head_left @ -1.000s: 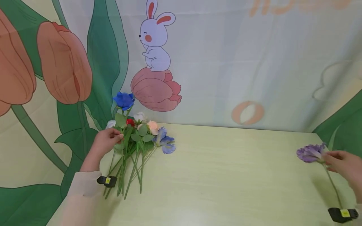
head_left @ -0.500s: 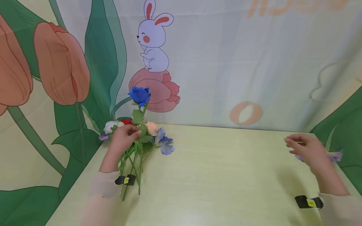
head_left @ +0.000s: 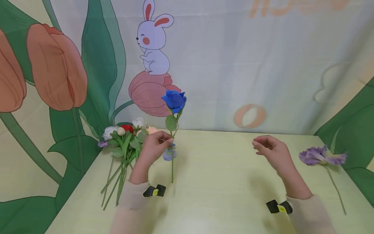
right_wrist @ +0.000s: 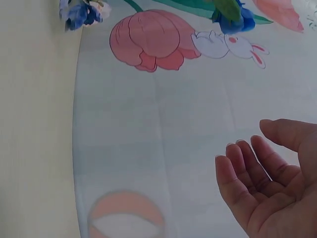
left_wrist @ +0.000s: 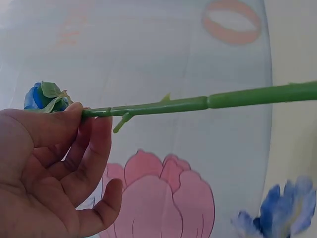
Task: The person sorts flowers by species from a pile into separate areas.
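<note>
My left hand (head_left: 153,148) pinches the green stem (left_wrist: 163,105) of a blue rose (head_left: 174,100) between thumb and fingers. The rose stands upright above the table, its bloom over the hand and its stem hanging below. In the head view my right hand (head_left: 270,151) hovers over the right half of the table, fingers loosely bent, holding nothing. To its right lies a purple flower (head_left: 314,156) with a thin stem. Behind and left of my left hand is a pile of flowers, among them a white one (head_left: 109,133) and a red one (head_left: 127,128).
A blue-violet iris (head_left: 168,154) lies partly behind the held stem. The pale table (head_left: 216,182) meets a printed cloth backdrop (head_left: 210,65) at its far edge. Loose stems (head_left: 112,188) of the pile point toward the near left.
My left hand has lifted the blue rose out of the pile and carried it right. My right hand has let go of the purple flower and moved left.
</note>
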`<state>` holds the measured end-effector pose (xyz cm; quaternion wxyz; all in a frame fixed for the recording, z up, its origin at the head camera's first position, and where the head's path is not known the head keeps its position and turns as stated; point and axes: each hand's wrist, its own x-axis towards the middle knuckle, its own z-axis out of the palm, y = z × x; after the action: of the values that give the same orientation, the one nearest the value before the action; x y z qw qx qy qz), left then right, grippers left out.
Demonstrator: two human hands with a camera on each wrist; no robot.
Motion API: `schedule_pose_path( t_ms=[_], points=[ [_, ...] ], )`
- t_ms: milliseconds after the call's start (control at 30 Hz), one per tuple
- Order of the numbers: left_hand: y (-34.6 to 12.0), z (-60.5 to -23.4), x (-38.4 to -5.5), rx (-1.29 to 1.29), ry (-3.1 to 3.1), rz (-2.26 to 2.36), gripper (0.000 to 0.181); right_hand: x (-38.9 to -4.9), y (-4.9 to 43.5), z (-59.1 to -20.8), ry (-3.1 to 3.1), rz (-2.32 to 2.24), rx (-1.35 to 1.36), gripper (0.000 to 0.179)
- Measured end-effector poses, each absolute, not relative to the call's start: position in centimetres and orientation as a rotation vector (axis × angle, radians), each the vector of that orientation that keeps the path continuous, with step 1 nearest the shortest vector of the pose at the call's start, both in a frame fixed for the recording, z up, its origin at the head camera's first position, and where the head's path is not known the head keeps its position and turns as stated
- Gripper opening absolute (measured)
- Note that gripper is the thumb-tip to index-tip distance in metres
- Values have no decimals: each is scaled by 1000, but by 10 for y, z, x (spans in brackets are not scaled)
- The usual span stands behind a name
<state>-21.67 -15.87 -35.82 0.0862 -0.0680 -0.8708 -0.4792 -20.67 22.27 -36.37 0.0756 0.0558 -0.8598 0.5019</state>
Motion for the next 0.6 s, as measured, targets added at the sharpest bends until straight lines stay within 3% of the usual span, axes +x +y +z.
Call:
schedule_pose_path(
  t_ms=[600],
  points=[
    [-92, -367, -219, -327, -2545, -1552, 13, -210, 124, -384, -2633, 1638, 375, 23]
  ],
)
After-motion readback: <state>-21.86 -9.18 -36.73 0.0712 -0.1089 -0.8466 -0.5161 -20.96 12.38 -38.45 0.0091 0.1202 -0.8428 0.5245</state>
